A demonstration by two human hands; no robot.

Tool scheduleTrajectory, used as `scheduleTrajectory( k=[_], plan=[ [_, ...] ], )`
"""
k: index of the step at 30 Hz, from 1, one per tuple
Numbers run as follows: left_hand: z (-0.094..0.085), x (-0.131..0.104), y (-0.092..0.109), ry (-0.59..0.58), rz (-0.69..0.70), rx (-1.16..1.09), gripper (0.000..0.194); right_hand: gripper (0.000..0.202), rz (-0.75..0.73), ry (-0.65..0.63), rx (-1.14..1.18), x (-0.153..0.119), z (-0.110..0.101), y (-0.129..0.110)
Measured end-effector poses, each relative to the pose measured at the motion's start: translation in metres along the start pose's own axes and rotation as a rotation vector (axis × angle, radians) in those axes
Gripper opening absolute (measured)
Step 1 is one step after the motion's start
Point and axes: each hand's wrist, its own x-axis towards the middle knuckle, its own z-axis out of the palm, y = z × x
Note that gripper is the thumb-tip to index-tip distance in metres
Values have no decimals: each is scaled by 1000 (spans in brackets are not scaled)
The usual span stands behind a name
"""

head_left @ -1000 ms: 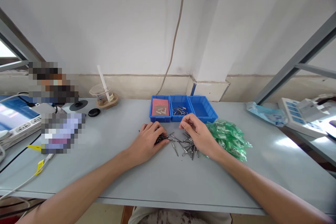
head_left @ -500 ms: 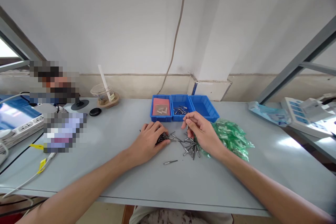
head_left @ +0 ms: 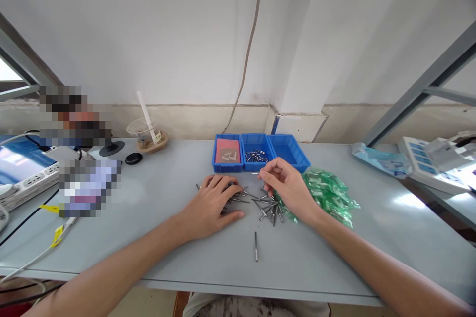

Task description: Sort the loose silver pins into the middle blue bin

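My left hand (head_left: 211,209) rests palm down over a pile of slim metal pins (head_left: 238,197), its fingers spread and hiding part of the pile. Between thumb and fingertips, my right hand (head_left: 284,187) pinches a small metal pin (head_left: 255,173), its tip pointing left. Below that hand lies a second loose heap of metal pins (head_left: 274,210). One single pin (head_left: 256,246) lies apart, nearer the table's front edge. Just behind my right hand stands the blue middle bin (head_left: 255,165), with several pins inside.
The left blue bin (head_left: 224,167) holds a reddish card and a small clear bag. Right of the middle one is another blue bin (head_left: 288,151). Green plastic bags (head_left: 329,195) lie beside my right wrist. Power strips, cables and a cup (head_left: 143,131) stand farther out.
The single pin near the front has shifted toward me and turned to point lengthwise. My left thumb has spread from the pile. The pin in my right fingertips now shows pointing left.
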Motion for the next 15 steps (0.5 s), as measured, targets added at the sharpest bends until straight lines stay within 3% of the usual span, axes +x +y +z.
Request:
scheduleTrajectory(
  k=[3,8,15],
  plan=[
    [2,1,-3,35,-35,19,35,31,7,-8,47,1,0,4],
    [4,1,-7,103,-96,72,38,28,2,-15,46,3,-2,5],
    [6,1,-10,108,-116,74,32,31,50,-36,3,1,-3,1]
  ],
)
